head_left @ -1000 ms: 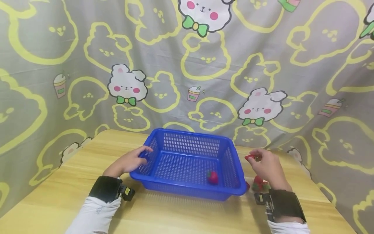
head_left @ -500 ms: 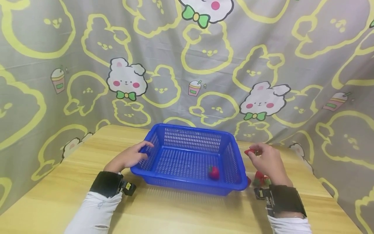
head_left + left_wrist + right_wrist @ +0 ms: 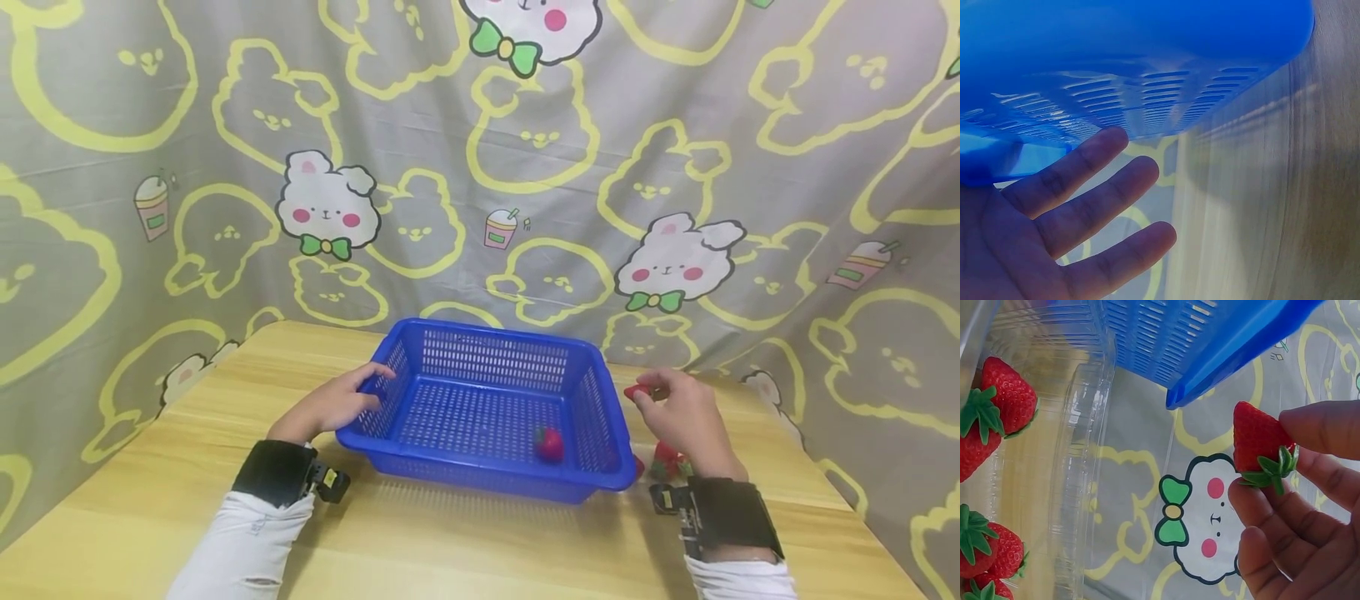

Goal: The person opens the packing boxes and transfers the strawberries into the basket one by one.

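Note:
A blue plastic basket (image 3: 480, 473) with slotted walls stands on the table. My left hand (image 3: 336, 405) grips its left rim, thumb and forefinger over the edge; in the left wrist view the other fingers (image 3: 1094, 206) spread along the outside of the wall. To the right of the basket, my right hand (image 3: 686, 412) pinches a red strawberry (image 3: 1260, 437) by its green-leaf end, tip pointing away from the palm. It is held up beside the right rim. One strawberry (image 3: 549, 444) lies on the basket floor, near the front right corner.
A clear plastic box (image 3: 1079, 425) holding several strawberries (image 3: 1013, 394) sits at the basket's right side, partly hidden by my right wrist in the head view. Behind the wooden table (image 3: 480, 550) hangs a grey patterned curtain (image 3: 435, 108).
My right hand has shifted slightly left toward the basket with the strawberry still pinched. My left hand stays on the rim. The head view has tilted a little.

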A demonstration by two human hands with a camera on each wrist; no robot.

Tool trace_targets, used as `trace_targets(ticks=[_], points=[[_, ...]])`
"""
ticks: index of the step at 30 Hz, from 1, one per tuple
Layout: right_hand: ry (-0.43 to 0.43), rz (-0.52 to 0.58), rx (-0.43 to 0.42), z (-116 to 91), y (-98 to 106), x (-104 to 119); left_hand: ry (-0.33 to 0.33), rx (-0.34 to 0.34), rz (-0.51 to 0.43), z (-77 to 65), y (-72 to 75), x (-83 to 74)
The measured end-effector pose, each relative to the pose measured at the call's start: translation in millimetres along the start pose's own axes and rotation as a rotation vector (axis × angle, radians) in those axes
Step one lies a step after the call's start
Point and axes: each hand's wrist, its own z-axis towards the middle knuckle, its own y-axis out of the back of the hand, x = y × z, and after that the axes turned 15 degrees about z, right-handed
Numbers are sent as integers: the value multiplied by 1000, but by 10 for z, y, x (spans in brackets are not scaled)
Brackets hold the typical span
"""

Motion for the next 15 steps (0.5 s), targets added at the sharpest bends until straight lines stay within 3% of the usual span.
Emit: trace_targets(ticks=[15], points=[[29, 8, -23, -9, -50, 18, 1, -8, -5, -27, 11, -54]])
